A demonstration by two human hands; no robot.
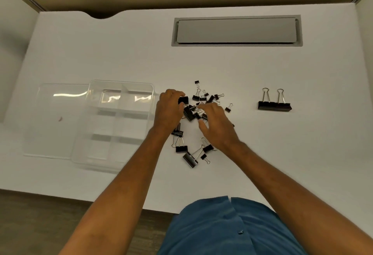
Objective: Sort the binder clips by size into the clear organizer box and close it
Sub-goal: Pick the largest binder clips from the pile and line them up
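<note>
A person's left hand (169, 109) curls its fingers around a black binder clip (183, 100) at the edge of a scattered pile of clips (198, 111), while the right hand (217, 124) rests just beside it with fingers spread over the pile. Left of the left hand, a clear organizer box (119, 123) sits open on the white desk (121, 52), its lid (58, 117) lying flat beyond it. Well right of the right hand, two large clips (274, 105) stand side by side.

White desk (201, 66), grey cable hatch (236, 30), wood floor (40, 214)
</note>
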